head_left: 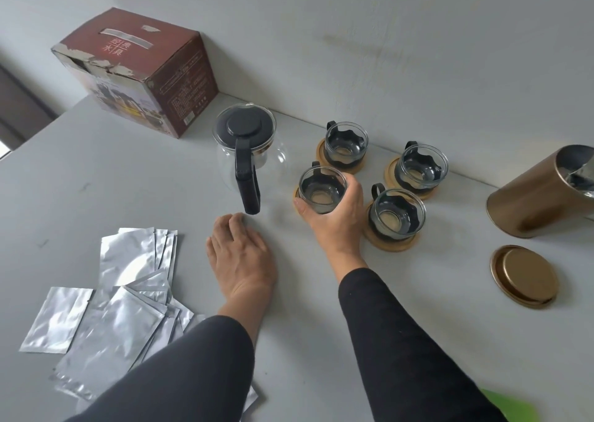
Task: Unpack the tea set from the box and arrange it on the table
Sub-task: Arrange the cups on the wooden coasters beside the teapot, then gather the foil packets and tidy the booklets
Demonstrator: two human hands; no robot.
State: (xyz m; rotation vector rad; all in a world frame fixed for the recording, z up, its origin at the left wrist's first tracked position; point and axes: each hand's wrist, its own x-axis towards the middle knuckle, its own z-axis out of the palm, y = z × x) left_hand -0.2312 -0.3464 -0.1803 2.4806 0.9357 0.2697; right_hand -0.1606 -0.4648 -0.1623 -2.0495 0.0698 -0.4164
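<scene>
A glass teapot (pixel 247 151) with a black lid and handle stands mid-table, in front of the dark red cardboard box (pixel 141 71). Right of it are several glass cups with black holders on round wooden coasters. My right hand (pixel 334 215) grips the nearest left cup (pixel 321 190) around its side, over its coaster (pixel 296 196). Other cups stand at the back (pixel 345 146), the far right (pixel 421 169) and the front right (pixel 397 217). My left hand (pixel 241 254) rests flat on the table, fingertips just below the teapot handle.
Several silver foil sachets (pixel 122 299) lie spread at the front left. A bronze canister (pixel 543 193) lies on its side at the right edge, its round lid (pixel 524 275) flat on the table in front of it. A white wall borders the table's far side.
</scene>
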